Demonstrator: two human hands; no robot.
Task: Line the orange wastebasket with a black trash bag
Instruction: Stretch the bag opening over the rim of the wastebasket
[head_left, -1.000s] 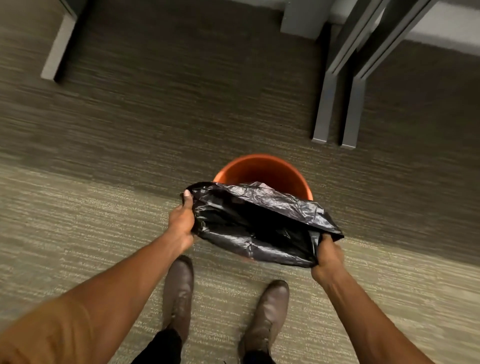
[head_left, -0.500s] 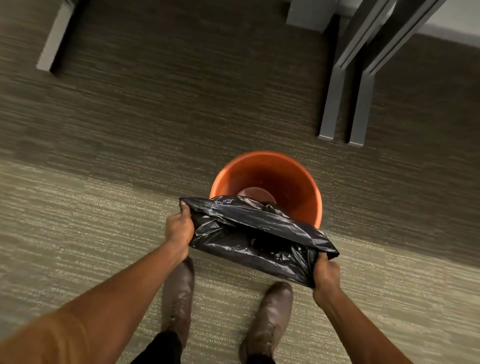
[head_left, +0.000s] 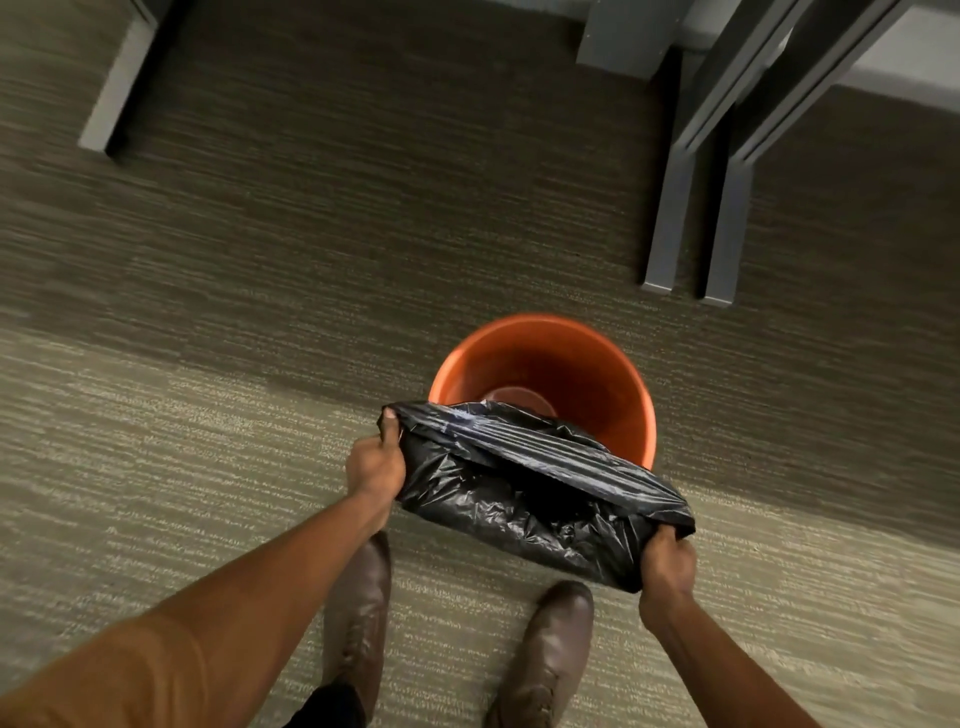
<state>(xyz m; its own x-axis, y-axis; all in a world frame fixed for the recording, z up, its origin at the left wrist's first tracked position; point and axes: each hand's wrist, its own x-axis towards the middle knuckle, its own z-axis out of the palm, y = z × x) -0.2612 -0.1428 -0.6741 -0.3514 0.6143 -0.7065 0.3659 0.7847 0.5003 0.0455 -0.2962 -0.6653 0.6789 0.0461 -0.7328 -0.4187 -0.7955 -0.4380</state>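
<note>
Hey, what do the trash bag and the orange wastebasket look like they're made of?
Trash bag: thin black plastic film, glossy, going by its crinkles and streaky highlights. Orange wastebasket: probably molded plastic, smooth with a soft sheen on its seamless inner wall, though coated metal can't be ruled out.

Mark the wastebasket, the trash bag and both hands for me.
orange wastebasket (head_left: 587, 358): head view, far inner wall.
black trash bag (head_left: 498, 514): head view, crumpled near side.
left hand (head_left: 375, 466): head view, back of hand.
right hand (head_left: 667, 569): head view, back of hand.
</note>
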